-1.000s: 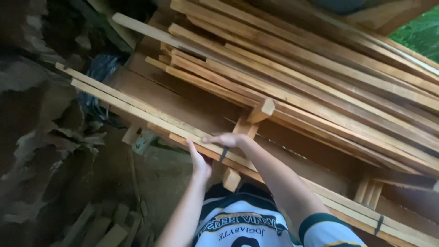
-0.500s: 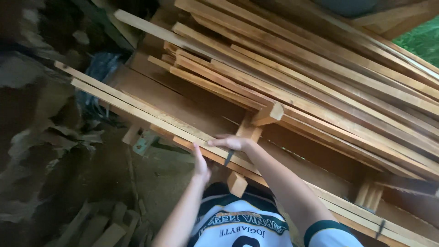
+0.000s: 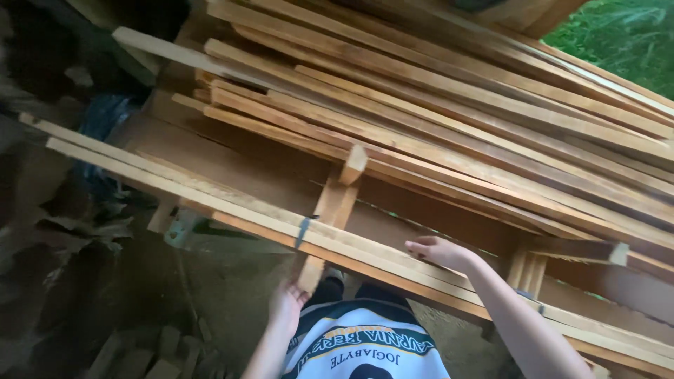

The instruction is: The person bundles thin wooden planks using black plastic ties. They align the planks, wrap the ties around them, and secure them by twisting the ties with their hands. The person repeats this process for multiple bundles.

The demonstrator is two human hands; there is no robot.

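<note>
Dim ground (image 3: pixel 232 281) strewn with dark debris and short offcuts (image 3: pixel 140 354) lies lowest in view, below a rough timber rack. Nearest the camera, the person's striped shirt (image 3: pixel 365 347) fills the bottom edge. Just above it the left hand (image 3: pixel 286 305) is raised under the lower end of an upright wooden post (image 3: pixel 330 217), fingertips touching the post's end — whether the fingers are curled round it or only pressed against it cannot be told. To the right, the right hand (image 3: pixel 439 251) rests on the top edge of a pair of long wooden slats (image 3: pixel 210 200) that run slantwise across the view, its fingers together and laid flat along the wood, not clamped. A dark clip or band (image 3: pixel 303 231) crosses these slats just left of the post. Behind the slats sits a broad brown board (image 3: pixel 239 151), and beyond that a deep stack of long planks (image 3: pixel 449 91) — slanting the same way. Green foliage (image 3: pixel 625 42) shows at the far upper right.
</note>
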